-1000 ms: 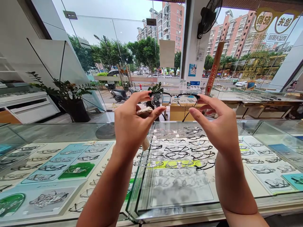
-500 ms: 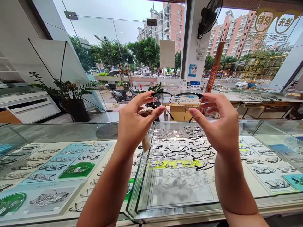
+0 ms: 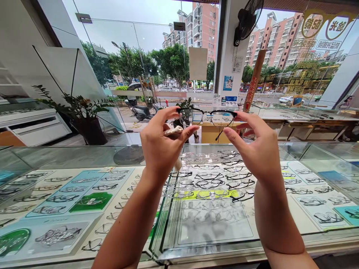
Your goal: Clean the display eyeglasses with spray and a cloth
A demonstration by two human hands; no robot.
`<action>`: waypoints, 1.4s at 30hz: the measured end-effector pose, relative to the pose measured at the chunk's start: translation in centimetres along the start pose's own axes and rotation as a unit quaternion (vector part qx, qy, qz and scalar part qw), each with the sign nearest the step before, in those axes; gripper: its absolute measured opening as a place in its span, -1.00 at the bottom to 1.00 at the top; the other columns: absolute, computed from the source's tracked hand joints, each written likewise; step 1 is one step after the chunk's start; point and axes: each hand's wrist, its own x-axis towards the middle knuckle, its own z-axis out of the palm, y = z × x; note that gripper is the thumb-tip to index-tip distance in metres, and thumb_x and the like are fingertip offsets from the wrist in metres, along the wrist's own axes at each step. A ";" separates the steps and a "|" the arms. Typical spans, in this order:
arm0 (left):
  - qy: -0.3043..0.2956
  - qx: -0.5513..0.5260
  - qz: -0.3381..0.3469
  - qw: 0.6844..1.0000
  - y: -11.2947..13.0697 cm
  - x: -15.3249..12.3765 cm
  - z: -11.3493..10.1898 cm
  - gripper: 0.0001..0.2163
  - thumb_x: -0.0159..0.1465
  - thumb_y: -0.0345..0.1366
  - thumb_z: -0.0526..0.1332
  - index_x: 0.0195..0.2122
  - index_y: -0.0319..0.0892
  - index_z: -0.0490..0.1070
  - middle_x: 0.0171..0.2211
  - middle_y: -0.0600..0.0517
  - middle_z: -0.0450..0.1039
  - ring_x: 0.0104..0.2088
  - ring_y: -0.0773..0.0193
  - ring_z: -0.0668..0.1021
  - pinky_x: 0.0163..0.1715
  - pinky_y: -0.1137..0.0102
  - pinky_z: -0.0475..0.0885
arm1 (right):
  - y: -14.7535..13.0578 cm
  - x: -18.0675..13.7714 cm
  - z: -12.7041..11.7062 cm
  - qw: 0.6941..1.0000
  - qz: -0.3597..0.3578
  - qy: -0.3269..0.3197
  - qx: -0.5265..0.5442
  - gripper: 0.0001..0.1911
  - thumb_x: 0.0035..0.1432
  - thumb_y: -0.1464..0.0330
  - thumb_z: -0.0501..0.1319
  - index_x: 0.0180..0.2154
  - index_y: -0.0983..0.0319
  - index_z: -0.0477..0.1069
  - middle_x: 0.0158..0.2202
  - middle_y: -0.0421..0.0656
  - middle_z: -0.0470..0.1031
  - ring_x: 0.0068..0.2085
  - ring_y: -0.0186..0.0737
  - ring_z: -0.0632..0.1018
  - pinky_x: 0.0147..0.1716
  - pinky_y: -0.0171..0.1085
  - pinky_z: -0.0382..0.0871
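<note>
A pair of eyeglasses (image 3: 206, 112) with a dark upper rim and clear lenses is raised above the glass display case, between both hands. My left hand (image 3: 162, 138) grips its left end with the fingers, the thumb stretched below the lens. A crumpled off-white cloth (image 3: 174, 130) is tucked in the same palm, its end hanging below the hand. My right hand (image 3: 254, 142) pinches the frame's right end, its thumb under the right lens. One temple arm slants down behind the right lens.
Under my arms the glass display case (image 3: 215, 243) holds many rows of eyeglasses. A potted plant (image 3: 86, 123) stands at the left. Farther back are a glass door, a wall fan (image 3: 248, 22) and another counter (image 3: 308, 117) at the right.
The eyeglasses have turned slightly and shifted a little left, and my right hand has come left with them. The cloth's hanging end has swung right and up.
</note>
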 end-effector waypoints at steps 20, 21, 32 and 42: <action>-0.004 -0.055 -0.007 0.998 -0.3 0.1 0.3 -0.47 0.20 0.10 0.56 0.12 0.03 0.58 -0.01 -0.06 0.68 -0.02 0.07 0.72 -0.30 0.36 0.65 | -0.4 -0.1 0.2 0.999 -0.030 0.036 0.002 -0.57 0.33 0.09 0.40 0.16 0.06 0.60 0.01 -0.05 0.68 -0.09 0.01 0.68 -0.06 0.07 0.61; -0.004 -0.064 -0.009 0.998 -0.3 0.1 0.4 -0.47 0.19 0.10 0.57 0.11 0.03 0.58 -0.02 -0.06 0.69 -0.08 0.10 0.72 -0.35 0.38 0.64 | -0.4 -0.1 0.2 0.998 -0.036 0.045 0.004 -0.57 0.33 0.09 0.40 0.16 0.07 0.60 0.01 -0.05 0.68 -0.09 0.00 0.68 -0.07 0.06 0.61; 0.002 -0.098 0.008 0.995 -0.8 0.3 0.7 -0.43 0.18 0.08 0.59 0.15 0.03 0.58 0.02 -0.05 0.68 -0.24 0.23 0.68 -0.49 0.47 0.53 | -0.2 0.0 0.4 0.997 -0.049 0.050 0.015 -0.56 0.31 0.13 0.43 0.16 0.09 0.58 0.03 -0.04 0.64 -0.07 0.00 0.68 -0.08 0.02 0.59; 0.035 -0.080 0.034 0.996 -0.7 0.2 0.8 -0.46 0.17 0.00 0.62 0.13 0.03 0.57 -0.03 -0.04 0.65 -0.11 0.16 0.68 -0.43 0.43 0.56 | -0.2 0.0 0.5 0.999 -0.017 0.026 0.018 -0.54 0.32 0.07 0.41 0.18 0.06 0.59 0.06 -0.04 0.67 -0.10 0.00 0.69 -0.07 0.05 0.58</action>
